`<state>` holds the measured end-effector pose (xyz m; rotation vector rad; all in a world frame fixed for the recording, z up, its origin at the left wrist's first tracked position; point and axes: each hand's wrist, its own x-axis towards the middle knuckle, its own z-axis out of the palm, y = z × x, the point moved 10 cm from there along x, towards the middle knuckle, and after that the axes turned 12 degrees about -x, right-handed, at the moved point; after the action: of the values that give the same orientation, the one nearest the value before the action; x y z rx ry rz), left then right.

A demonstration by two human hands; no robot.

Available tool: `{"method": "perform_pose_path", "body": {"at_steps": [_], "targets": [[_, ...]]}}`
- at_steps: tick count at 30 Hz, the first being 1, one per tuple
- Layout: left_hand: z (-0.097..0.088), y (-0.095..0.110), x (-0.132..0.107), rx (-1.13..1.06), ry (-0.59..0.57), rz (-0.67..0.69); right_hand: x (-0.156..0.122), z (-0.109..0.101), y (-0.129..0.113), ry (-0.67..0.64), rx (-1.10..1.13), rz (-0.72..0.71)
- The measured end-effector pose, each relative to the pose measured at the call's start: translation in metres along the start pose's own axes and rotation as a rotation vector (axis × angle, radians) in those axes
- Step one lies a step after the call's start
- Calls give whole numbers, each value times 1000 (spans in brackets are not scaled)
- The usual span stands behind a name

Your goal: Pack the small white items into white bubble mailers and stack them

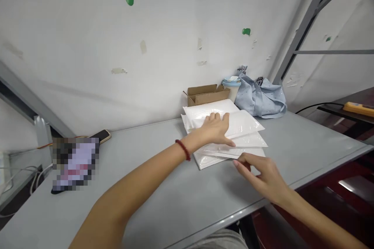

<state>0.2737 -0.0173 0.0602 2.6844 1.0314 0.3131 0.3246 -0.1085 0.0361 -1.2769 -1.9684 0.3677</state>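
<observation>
Several white padded mailer envelopes (pixel 245 123) lie in a loose, fanned stack on the grey table. My left hand (pixel 215 129) rests on top of the stack, its fingers spread and the thumb pointing right; a dark red beaded bracelet circles that wrist. At the front edge of the stack is my right hand (pixel 260 173), with thumb and index finger brought together by the edge of a lower envelope. Whether that edge is truly between the fingertips is hard to see.
Behind the stack stand an open cardboard box (pixel 208 95), a lidded cup (pixel 232 87) and a light blue fabric bag (pixel 261 95). To the left lie a phone (pixel 104 136) and a blurred-out item (pixel 76 163). The grey table (pixel 163 202) meets a white wall; metal frame posts rise at both sides.
</observation>
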Motion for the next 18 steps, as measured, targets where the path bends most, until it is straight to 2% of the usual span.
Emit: {"method": "perform_pose_path", "body": {"at_steps": [1,2,3,4,5,7,10,12,15,18], "targets": [[5,3,8,-3,-7,-17,-11,13,30,-171,183,247],[10,6,13,-7,-12,-29,-28,28,50,-326,392,451],[14,8,14,-15,-7,-36,-45,39,61,-412,600,601],[19,10,14,-25,-18,-44,-55,42,68,-410,769,688],[24,10,12,-40,-40,-52,-59,40,75,-344,891,734],[32,6,6,-80,-104,-77,-57,33,84,-177,1041,743],[38,-11,2,-183,-211,-124,-36,25,85,16,1087,711],[37,-24,2,-272,-246,-140,-15,30,74,-28,1103,705],[31,-40,3,-402,-237,-122,13,35,63,-104,1067,753],[24,-43,1,-577,-217,-31,25,30,69,-96,938,797]]}}
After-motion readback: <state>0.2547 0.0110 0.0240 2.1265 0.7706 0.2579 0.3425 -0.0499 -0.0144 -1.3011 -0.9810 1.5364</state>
